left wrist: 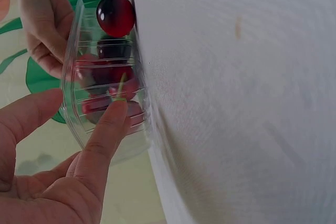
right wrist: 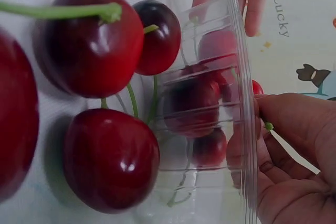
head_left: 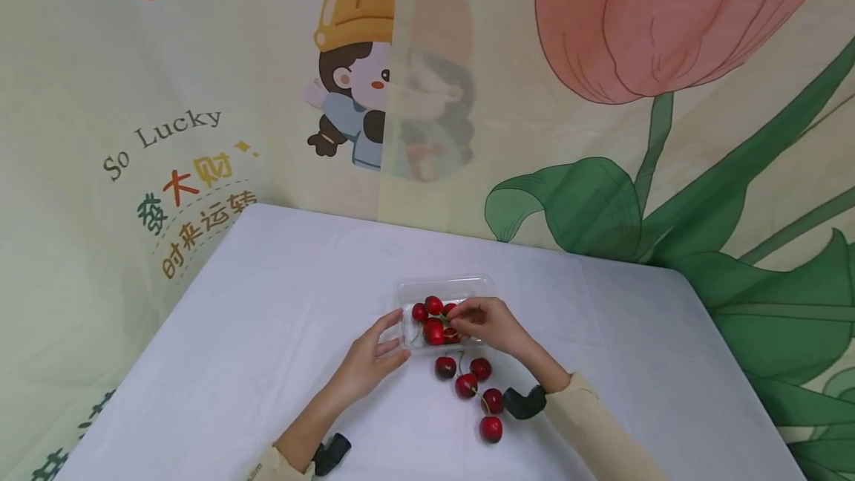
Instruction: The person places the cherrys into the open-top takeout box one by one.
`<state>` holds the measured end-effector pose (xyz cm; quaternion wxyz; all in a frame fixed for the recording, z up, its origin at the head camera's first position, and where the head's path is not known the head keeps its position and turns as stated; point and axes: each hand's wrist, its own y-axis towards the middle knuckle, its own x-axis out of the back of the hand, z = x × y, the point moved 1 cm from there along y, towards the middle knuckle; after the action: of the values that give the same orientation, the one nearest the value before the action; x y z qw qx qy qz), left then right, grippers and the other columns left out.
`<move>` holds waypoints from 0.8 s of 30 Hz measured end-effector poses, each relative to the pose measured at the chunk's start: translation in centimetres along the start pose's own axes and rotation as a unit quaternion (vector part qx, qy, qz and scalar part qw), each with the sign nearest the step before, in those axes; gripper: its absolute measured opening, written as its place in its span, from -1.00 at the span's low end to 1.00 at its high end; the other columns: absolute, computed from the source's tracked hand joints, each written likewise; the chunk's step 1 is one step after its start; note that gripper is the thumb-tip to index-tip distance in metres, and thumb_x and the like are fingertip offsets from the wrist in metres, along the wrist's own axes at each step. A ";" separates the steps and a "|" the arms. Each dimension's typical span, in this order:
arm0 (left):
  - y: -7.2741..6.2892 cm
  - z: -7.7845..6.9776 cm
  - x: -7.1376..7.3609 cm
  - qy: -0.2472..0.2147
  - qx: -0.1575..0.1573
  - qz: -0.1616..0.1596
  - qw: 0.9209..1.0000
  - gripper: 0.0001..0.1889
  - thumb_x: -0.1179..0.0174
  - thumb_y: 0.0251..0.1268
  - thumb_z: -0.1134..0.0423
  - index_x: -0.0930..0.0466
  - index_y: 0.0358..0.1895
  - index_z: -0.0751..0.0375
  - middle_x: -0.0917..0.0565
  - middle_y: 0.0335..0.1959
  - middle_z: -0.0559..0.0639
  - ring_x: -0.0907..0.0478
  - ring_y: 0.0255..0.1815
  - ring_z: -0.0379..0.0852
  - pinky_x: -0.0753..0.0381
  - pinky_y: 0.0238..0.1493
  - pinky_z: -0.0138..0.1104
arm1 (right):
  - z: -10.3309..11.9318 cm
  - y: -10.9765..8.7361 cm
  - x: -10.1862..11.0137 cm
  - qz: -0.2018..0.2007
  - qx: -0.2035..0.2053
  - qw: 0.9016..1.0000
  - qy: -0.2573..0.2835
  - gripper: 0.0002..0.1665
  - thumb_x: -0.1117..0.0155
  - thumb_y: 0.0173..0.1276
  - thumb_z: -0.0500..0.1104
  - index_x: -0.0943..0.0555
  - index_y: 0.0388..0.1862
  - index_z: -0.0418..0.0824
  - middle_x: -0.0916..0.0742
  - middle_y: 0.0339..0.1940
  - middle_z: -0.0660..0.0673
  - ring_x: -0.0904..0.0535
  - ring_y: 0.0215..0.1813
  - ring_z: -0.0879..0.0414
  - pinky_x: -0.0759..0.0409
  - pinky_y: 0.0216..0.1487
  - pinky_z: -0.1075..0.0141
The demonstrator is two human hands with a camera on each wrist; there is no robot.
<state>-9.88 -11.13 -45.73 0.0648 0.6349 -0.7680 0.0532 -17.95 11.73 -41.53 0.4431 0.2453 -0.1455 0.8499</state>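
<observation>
A clear plastic box [head_left: 446, 288] stands on the table with several red cherries [head_left: 433, 332] inside. At its left end, my left hand [head_left: 366, 366] has its fingers spread and fairly straight, with fingertips against or very close to the box wall. My right hand [head_left: 493, 324] is over the box's right side, pinching a cherry stem between thumb and fingers; the stem's green end [right wrist: 269, 126] pokes out in the right wrist view. A red cherry [right wrist: 257, 87] shows just past those fingertips, partly hidden by the rim. Several loose cherries [head_left: 466, 385] lie in front of the box.
White cloth covers the table [head_left: 300, 280]. Behind it hangs a printed backdrop [head_left: 588, 132] with a tulip and a cartoon figure. Black bands [head_left: 525, 402] sit on both wrists. The nearest loose cherry [head_left: 490, 430] lies beside the right wrist.
</observation>
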 end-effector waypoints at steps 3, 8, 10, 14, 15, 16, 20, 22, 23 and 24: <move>0.1 0.0 0.0 0.004 0.000 0.001 1.000 -0.30 -0.26 0.28 0.41 -0.16 0.46 0.33 -0.26 0.42 0.38 -0.48 0.24 0.32 -0.65 0.02 -0.23 | 0.7 -0.1 -0.3 0.006 0.001 1.000 -0.017 -0.81 -0.25 0.33 -0.42 -0.63 -0.11 -0.50 -0.71 -0.22 -0.36 -0.68 -0.33 -0.10 -0.72 -0.27 0.39; 0.2 -0.1 -0.1 0.013 -0.004 0.003 1.000 -0.30 -0.25 0.28 0.41 -0.16 0.45 0.34 -0.26 0.42 0.39 -0.49 0.23 0.32 -0.66 0.02 -0.23 | -1.9 0.5 -0.5 0.006 -0.001 1.000 -0.025 -0.80 -0.29 0.33 -0.37 -0.65 -0.10 -0.44 -0.72 -0.24 -0.29 -0.68 -0.34 -0.02 -0.71 -0.30 0.39; 0.2 -0.2 -0.1 0.017 -0.006 0.005 1.000 -0.31 -0.25 0.29 0.41 -0.16 0.45 0.34 -0.26 0.42 0.39 -0.48 0.24 0.32 -0.65 0.02 -0.24 | -2.1 0.5 -0.4 0.003 -0.001 1.000 -0.027 -0.80 -0.31 0.32 -0.33 -0.66 -0.10 -0.40 -0.73 -0.24 -0.25 -0.67 -0.37 0.03 -0.70 -0.32 0.40; 0.2 -0.2 -0.2 0.020 -0.012 0.005 1.000 -0.31 -0.25 0.29 0.41 -0.16 0.45 0.36 -0.27 0.41 0.41 -0.48 0.23 0.34 -0.65 0.02 -0.23 | -2.2 0.5 -0.1 0.000 -0.006 1.000 -0.026 -0.81 -0.35 0.31 -0.28 -0.68 -0.12 -0.33 -0.72 -0.23 -0.20 -0.65 -0.39 0.09 -0.69 -0.34 0.41; 0.2 -0.2 -0.2 0.017 -0.011 0.003 1.000 -0.31 -0.26 0.29 0.40 -0.17 0.44 0.36 -0.27 0.40 0.41 -0.48 0.23 0.34 -0.66 0.02 -0.23 | -2.2 0.5 -0.1 -0.001 -0.006 1.000 -0.025 -0.81 -0.35 0.30 -0.28 -0.68 -0.12 -0.32 -0.72 -0.23 -0.20 -0.65 -0.38 0.10 -0.69 -0.34 0.41; 0.2 -0.2 -0.2 0.016 -0.010 0.001 1.000 -0.31 -0.26 0.28 0.40 -0.18 0.44 0.36 -0.27 0.40 0.41 -0.48 0.23 0.34 -0.66 0.02 -0.23 | -2.2 0.5 -0.1 -0.001 -0.008 1.000 -0.024 -0.81 -0.36 0.30 -0.27 -0.69 -0.13 -0.31 -0.72 -0.23 -0.20 -0.65 -0.38 0.10 -0.69 -0.33 0.41; 0.3 -0.1 -0.2 0.013 0.001 0.000 1.000 -0.30 -0.26 0.28 0.41 -0.17 0.45 0.34 -0.26 0.42 0.39 -0.48 0.24 0.33 -0.65 0.02 -0.25 | -2.1 0.5 -0.1 0.000 -0.009 1.000 -0.022 -0.80 -0.36 0.30 -0.26 -0.69 -0.12 -0.30 -0.71 -0.20 -0.20 -0.64 -0.36 0.10 -0.68 -0.34 0.42; 0.3 0.0 -0.2 0.015 0.006 0.000 1.000 -0.30 -0.26 0.28 0.41 -0.17 0.46 0.33 -0.25 0.43 0.38 -0.47 0.24 0.33 -0.65 0.02 -0.26 | -2.1 0.5 -0.1 0.002 -0.006 1.000 -0.021 -0.80 -0.36 0.30 -0.26 -0.68 -0.11 -0.30 -0.70 -0.19 -0.20 -0.63 -0.35 0.09 -0.67 -0.34 0.44; 0.3 0.1 -0.2 0.017 0.007 0.000 1.000 -0.30 -0.26 0.29 0.41 -0.17 0.46 0.32 -0.25 0.43 0.37 -0.47 0.24 0.33 -0.65 0.02 -0.26 | -2.1 0.5 -0.1 0.003 -0.003 1.000 -0.020 -0.79 -0.36 0.30 -0.26 -0.68 -0.11 -0.31 -0.70 -0.18 -0.21 -0.63 -0.34 0.08 -0.67 -0.34 0.44; 0.2 0.1 -0.2 0.018 0.007 0.000 1.000 -0.30 -0.26 0.29 0.41 -0.16 0.46 0.32 -0.25 0.43 0.37 -0.48 0.24 0.33 -0.65 0.02 -0.26 | -2.1 0.5 -0.1 0.004 -0.001 1.000 -0.018 -0.79 -0.35 0.31 -0.26 -0.68 -0.10 -0.31 -0.70 -0.17 -0.21 -0.63 -0.34 0.08 -0.66 -0.35 0.45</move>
<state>-10.10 -10.93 -45.88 0.0738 0.6344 -0.7663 0.0697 -18.87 12.39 -43.37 0.4373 0.2592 -0.1555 0.8470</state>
